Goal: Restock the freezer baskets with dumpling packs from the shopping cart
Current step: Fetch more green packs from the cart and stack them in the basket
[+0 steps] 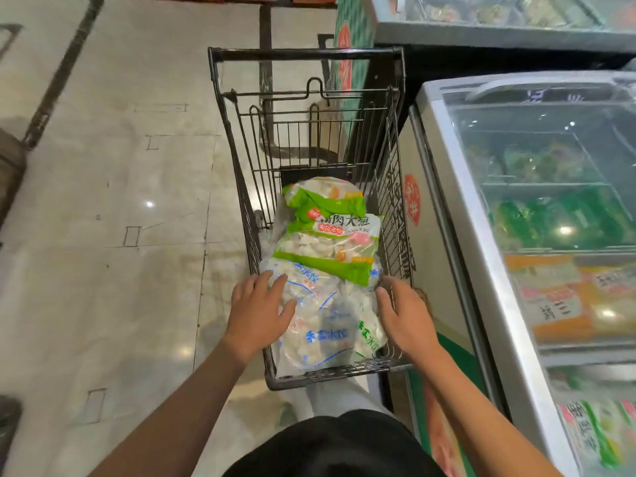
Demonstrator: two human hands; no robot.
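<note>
A black wire shopping cart (392,187) stands in front of me, and several dumpling packs lie in its basket. Green-and-clear packs (330,242) lie toward the far end. Clear packs with blue print (327,325) lie at the near end. My left hand (258,315) rests with straight fingers on the left side of the blue-print pack. My right hand (406,315) reaches down at that pack's right side by the cart's wire wall, fingers relaxed. Neither hand has closed around a pack.
A chest freezer (457,208) with sliding glass lids stands right of the cart, with green and orange packs in its baskets. A second freezer (481,29) stands further back right. Pale tiled floor (120,201) lies left of the cart.
</note>
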